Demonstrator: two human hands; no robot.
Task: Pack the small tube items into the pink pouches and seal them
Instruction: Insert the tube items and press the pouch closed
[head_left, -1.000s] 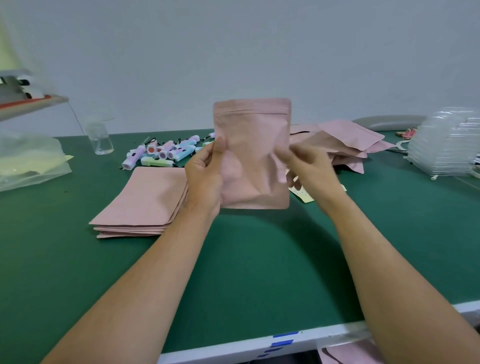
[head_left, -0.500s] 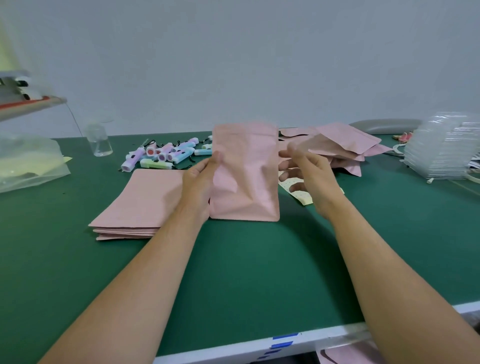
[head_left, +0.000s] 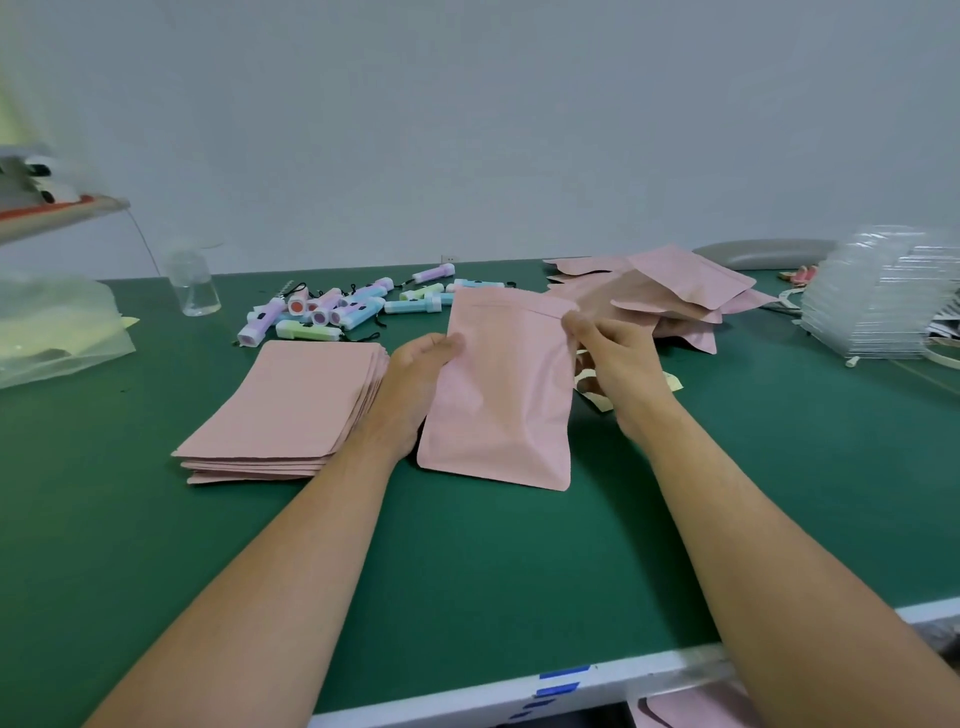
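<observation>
Green-topped bench (head_left: 519, 571) under a bare grey wall: a pink pouch (head_left: 501, 395), held up in the air a second ago, now rests its bottom edge on the mat. The left hand (head_left: 421, 374) grips its left side. The right hand (head_left: 618, 358) pinches the top right corner, apparently starting the seal. Its contents are hidden. Loose tubes (head_left: 332, 312) wait behind the stack of flat pouches (head_left: 291, 410).

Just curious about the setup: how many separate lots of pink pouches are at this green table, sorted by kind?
Single pouch, held by left hand and right hand: 1
Neat flat stack: 1
Loose heap: 1
Total: 3 lots
</observation>
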